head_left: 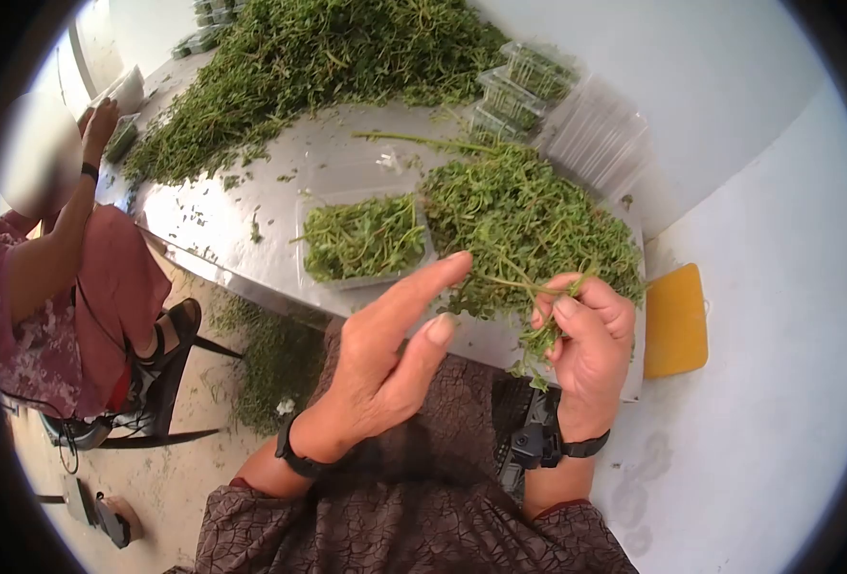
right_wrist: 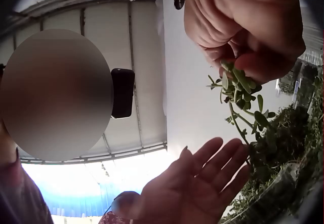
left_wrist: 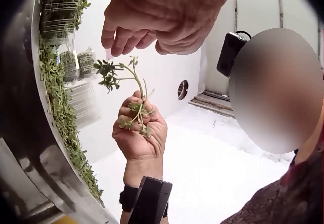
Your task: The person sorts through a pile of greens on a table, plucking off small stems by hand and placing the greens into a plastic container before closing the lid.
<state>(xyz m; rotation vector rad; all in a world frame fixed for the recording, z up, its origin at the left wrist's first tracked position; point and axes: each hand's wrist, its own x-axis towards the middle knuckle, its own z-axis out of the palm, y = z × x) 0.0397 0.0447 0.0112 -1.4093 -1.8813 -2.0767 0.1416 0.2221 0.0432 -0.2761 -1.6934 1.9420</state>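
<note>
White wall [head_left: 778,277] at 3 o'clock; shiny metal counter [head_left: 215,215] ahead, big green heap [head_left: 347,57] toward 11, loose pile [head_left: 553,215] at 2, filled clear tray [head_left: 352,284] at 10. Leafy sprig [right_wrist: 244,101] sits at 3, stem pinched between thumb and fingers of your right grip [head_left: 594,349], at 4. Your left grip [head_left: 385,354], at 7, spread, holds nothing; can't tell if it brushes sprig. Sprig likely light and bendy, leaves soft, easy to bruise or strip: take hold on bare stem, lightly, clear of leaf tips.

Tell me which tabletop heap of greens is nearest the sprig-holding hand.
The smaller heap, at the right end of the table; the larger heap lies farther back.
</note>
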